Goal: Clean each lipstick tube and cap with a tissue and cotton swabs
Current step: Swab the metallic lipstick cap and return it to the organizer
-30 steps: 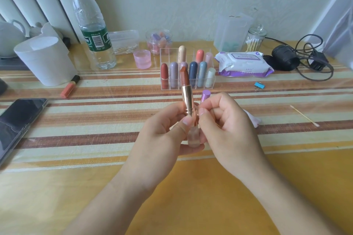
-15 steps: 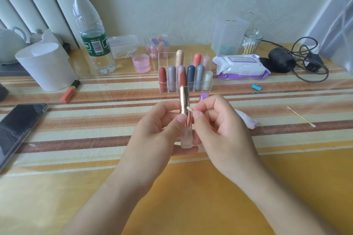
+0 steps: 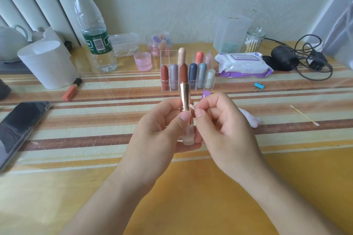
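Observation:
My left hand (image 3: 160,129) grips an uncapped lipstick tube (image 3: 185,99) upright, its rose-gold barrel and brown-red bullet above my fingers and a clear base below. My right hand (image 3: 219,126) pinches a cotton swab (image 3: 192,107), whose white tip touches the barrel's lower right side. A purple cap (image 3: 206,94) shows just behind my right fingers. A crumpled tissue (image 3: 250,119) lies on the table behind my right hand. Several capped lipsticks stand in a clear organizer (image 3: 188,74) beyond.
A second cotton swab (image 3: 303,115) lies at the right. A wet-wipe pack (image 3: 243,65), swab jar (image 3: 253,41), black cable (image 3: 305,57), blue clip (image 3: 259,85), water bottle (image 3: 91,30), white cup (image 3: 47,63), orange lip tube (image 3: 71,89) and phone (image 3: 17,126) surround the striped mat.
The tube has come down slightly in my left hand's grip. My right hand brought the swab tip up against the barrel's side, where it stays.

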